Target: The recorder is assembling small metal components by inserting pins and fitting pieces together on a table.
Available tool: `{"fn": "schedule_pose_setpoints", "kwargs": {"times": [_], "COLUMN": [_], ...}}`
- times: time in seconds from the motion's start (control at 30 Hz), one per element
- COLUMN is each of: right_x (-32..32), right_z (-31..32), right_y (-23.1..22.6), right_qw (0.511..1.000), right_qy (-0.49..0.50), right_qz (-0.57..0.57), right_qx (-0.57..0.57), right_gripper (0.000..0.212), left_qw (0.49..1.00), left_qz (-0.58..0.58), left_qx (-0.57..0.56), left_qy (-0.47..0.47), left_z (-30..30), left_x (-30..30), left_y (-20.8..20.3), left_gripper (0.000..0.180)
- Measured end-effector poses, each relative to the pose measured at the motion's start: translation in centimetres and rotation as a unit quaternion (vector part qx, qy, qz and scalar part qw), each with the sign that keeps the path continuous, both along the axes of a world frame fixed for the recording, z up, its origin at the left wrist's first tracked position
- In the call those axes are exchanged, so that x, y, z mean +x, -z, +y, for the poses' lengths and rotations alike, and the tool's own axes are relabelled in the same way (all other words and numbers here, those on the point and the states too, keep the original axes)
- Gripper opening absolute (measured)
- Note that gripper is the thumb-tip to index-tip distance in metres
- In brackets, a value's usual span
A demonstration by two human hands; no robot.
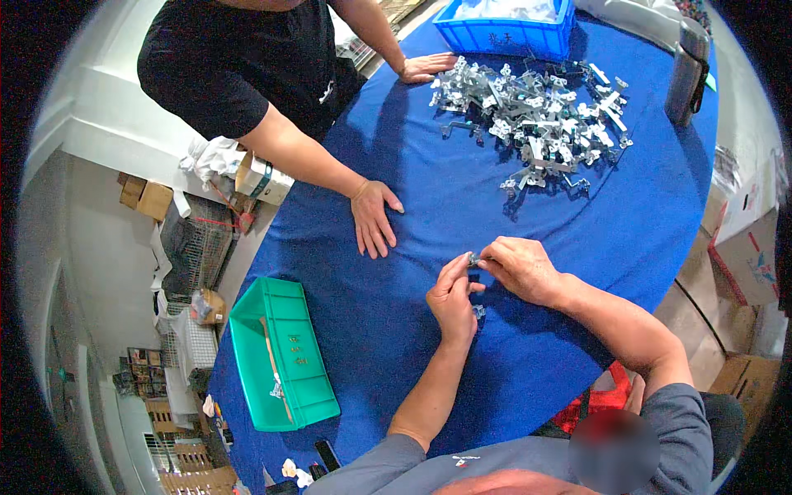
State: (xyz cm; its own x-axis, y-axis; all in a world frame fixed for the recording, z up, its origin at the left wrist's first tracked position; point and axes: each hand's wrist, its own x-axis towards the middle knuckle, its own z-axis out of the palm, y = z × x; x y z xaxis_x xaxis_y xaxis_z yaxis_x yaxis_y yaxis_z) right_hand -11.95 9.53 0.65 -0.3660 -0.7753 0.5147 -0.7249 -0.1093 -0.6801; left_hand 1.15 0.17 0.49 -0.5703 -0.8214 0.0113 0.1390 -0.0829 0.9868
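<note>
My left hand and my right hand meet over the blue cloth, fingertips pinched on one small metal part. The part is mostly covered by the fingers, so its exact kind is hard to make out. A second small metal piece shows beside the left palm; whether the hand grips it I cannot tell. Farther off, a loose heap of small silvery metal brackets with dark bits lies spread on the cloth.
A blue crate stands behind the heap, a dark thermos to its right. On the left sits a green bin with a wooden stick and a metal part inside. Another person's hands rest flat on the blue tablecloth.
</note>
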Motion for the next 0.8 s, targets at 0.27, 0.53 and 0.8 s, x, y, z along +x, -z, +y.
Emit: {"fn": "schedule_pose_setpoints", "kwargs": {"times": [0.27, 0.53, 0.8], "right_x": [0.3, 0.4, 0.9], "right_z": [-0.1, 0.0, 0.3], "right_y": [0.2, 0.1, 1.1], "right_qw": [0.998, 0.999, 0.998], "right_qy": [0.018, -0.002, 0.017], "right_qz": [0.005, 0.001, 0.002], "right_qx": [0.055, 0.054, 0.058], "right_gripper": [0.015, 0.020, 0.020], "left_qw": [1.000, 0.999, 0.999], "left_qz": [0.002, -0.012, -0.016], "left_qx": [-0.019, -0.039, -0.035], "left_qy": [0.002, 0.004, 0.004], "left_z": [-0.1, 0.1, 0.6], "left_x": [-0.1, 0.2, 0.5], "left_y": [0.3, 0.3, 0.7], "left_gripper": [0.029, 0.028, 0.027]}}
